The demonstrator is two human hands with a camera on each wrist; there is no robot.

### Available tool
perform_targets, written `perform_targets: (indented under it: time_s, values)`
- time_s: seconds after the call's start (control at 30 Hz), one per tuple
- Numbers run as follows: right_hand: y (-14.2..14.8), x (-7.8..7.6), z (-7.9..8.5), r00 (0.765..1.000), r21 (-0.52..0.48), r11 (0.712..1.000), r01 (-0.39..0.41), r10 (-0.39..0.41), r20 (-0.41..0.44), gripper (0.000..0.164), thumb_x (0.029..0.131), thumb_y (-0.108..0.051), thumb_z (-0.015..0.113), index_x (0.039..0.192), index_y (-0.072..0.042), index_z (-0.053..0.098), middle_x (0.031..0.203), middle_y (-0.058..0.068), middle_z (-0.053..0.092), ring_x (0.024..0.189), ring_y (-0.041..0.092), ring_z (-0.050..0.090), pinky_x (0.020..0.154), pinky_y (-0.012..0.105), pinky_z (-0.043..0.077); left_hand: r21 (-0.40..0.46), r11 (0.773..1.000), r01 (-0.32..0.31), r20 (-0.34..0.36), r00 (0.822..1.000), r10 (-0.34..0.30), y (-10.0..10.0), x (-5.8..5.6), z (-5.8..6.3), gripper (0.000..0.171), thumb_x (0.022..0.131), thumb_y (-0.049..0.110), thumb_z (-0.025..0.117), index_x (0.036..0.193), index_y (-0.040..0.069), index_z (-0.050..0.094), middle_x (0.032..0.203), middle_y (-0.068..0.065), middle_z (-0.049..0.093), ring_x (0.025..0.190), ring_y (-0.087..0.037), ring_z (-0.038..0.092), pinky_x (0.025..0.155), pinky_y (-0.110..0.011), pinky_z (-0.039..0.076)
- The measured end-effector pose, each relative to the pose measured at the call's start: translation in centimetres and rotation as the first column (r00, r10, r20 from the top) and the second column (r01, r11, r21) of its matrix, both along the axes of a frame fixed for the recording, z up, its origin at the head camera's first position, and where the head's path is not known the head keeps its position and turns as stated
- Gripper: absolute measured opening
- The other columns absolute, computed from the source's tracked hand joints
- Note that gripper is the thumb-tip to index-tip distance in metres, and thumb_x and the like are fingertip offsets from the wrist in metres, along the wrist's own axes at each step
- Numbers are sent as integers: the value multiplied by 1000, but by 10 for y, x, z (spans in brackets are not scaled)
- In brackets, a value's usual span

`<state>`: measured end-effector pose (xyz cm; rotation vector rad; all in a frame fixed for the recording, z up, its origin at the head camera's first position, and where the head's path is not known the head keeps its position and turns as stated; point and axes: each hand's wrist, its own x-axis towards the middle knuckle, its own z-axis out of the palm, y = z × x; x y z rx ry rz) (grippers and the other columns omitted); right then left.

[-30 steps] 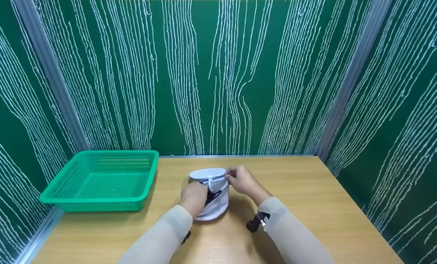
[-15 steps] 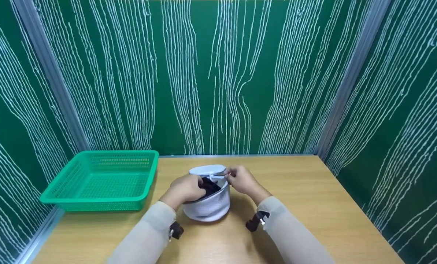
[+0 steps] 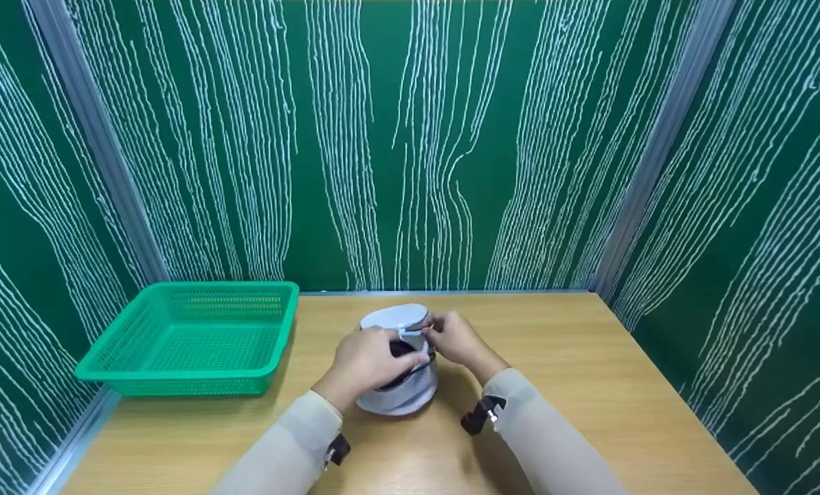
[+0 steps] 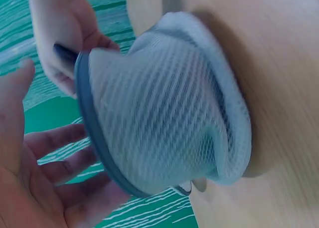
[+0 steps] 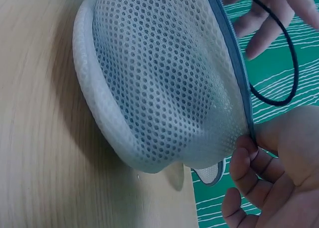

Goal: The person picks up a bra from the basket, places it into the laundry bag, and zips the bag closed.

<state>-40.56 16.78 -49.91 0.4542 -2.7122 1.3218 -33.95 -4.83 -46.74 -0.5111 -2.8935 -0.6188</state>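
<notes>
A white mesh laundry bag point(image 3: 397, 402) with a grey zipper edge stands on the table, its lid point(image 3: 392, 317) raised at the back. Inside the mouth lies a dark item point(image 3: 403, 348), mostly hidden; in the right wrist view a thin black loop point(image 5: 295, 63) sticks out over the rim. My left hand point(image 3: 367, 361) reaches across the opening, thumb stretched out over the dark item. Its fingers point(image 4: 67, 170) look spread and fairly straight near the rim in the left wrist view. At the bag's right side, my right hand point(image 3: 456, 337) pinches the zippered edge between thumb and fingers.
To the left stands a green perforated plastic basket point(image 3: 196, 375). Green panels with white wavy lines point(image 3: 437, 172) enclose the back and sides of the wooden table point(image 3: 554, 330).
My left hand pulled back to the left, showing more of the dark item, then came forward over the mouth with spread fingers. The lid rose slightly. My right hand keeps its pinch.
</notes>
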Motion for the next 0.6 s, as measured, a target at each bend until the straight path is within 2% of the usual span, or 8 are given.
perform_targets:
  time_s: [0.07,0.13,0.23,0.33,0.43,0.5,0.6]
  values:
    - [0,0,0,1000,-4,1000,-1,1,-3,12,105,1,70,99,1,80,79,-4,64,72,11,56,65,23,45,-44,999,19,-2,1000,-19,2,1,-3,67,91,83,77,100,18,82,90,1,80,88,-22,73,80,-48,60]
    - [0,0,0,1000,-3,1000,4,-4,-6,11,105,1,71,98,1,80,80,-4,64,73,11,56,65,22,45,-98,995,27,-21,999,-29,3,-1,-5,62,90,80,81,90,18,80,84,2,77,83,-22,70,78,-48,60]
    - [0,0,0,1000,-2,1000,11,-11,-3,11,105,1,71,98,0,79,80,-3,64,74,12,56,66,23,46,-163,986,16,-34,999,-21,6,-5,-8,52,97,68,81,80,19,78,79,2,76,78,-24,70,76,-49,62]
    - [-1,1,1,1000,-4,1000,19,-19,12,10,105,1,71,100,-1,79,80,-2,65,73,12,57,66,23,48,-207,978,0,-14,1000,-3,8,-11,-10,43,103,57,79,87,18,83,82,1,77,78,-24,69,83,-50,64]
    - [-1,1,1,999,-14,1000,23,-23,29,10,106,1,71,100,-1,80,81,-1,65,74,12,57,66,22,48,-260,966,11,23,1000,-5,11,-15,-14,36,102,50,83,95,15,85,87,-1,79,80,-24,70,88,-50,65]
    - [-2,0,1,999,-25,999,25,-24,40,11,106,0,71,100,-1,80,83,-1,67,74,12,58,66,22,49,-321,946,36,31,999,-28,14,-18,-18,32,102,45,86,98,13,85,91,-2,80,82,-23,71,89,-48,66]
    - [-2,1,2,998,-32,999,23,-21,51,12,107,0,70,102,-1,81,83,-1,67,74,12,57,67,21,49,-444,893,70,18,997,-69,20,-19,-25,21,106,31,80,96,13,82,94,-4,80,84,-24,74,81,-45,68]
